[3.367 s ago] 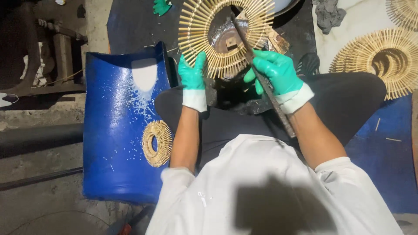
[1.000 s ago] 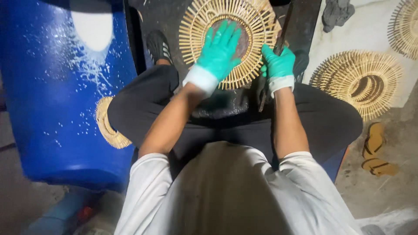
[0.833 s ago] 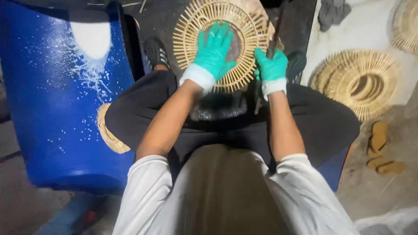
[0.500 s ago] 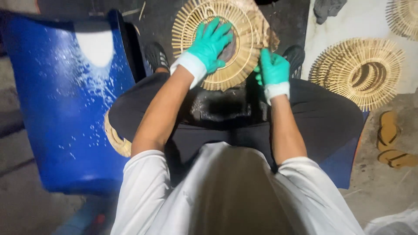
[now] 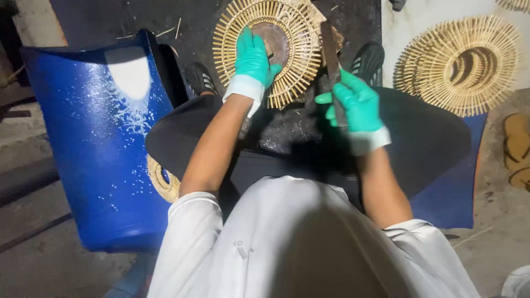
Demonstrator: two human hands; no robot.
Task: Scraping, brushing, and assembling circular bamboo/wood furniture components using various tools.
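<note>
While sitting beside the blue plastic drum, the person is pressing the left hand, fingers spread, onto the round bamboo-stick ring; the right hand is clenching an upright dark blade just right of it.

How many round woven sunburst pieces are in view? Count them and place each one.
4, maybe more hidden. One woven piece under the left hand at top centre; a stack at right; a small ring by the blue panel; an edge at the top right corner.
</note>
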